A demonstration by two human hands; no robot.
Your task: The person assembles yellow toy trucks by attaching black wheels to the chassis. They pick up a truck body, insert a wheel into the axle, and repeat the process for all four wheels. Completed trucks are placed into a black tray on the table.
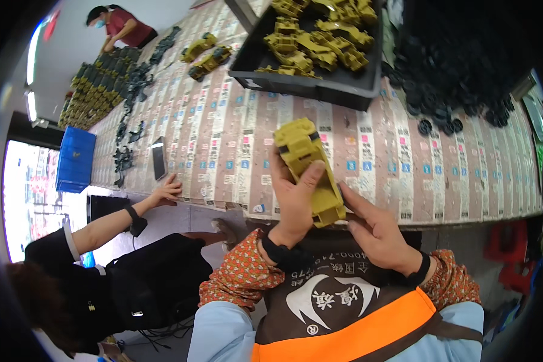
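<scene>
A yellow plastic toy vehicle body (323, 193) is tilted above the near edge of the table. My left hand (294, 194) grips it, thumb across the top and fingers round its left side. My right hand (377, 232) is at the lower right side of the body, thumb and index finger bent together. A small dark part shows by the index fingertip, against the body's edge. Whether those fingers pinch it is too small to tell. Farther back, a black tray (332, 90) holds several more yellow vehicle bodies (320, 45).
Many black wheels (449, 84) are heaped at the right. Yellow vehicles (211, 60), a phone (158, 158) and dark parts (123, 158) lie to the left, near a blue bin (76, 158). A person in black (102, 289) rests a hand on the table edge; another person (123, 27) works far left.
</scene>
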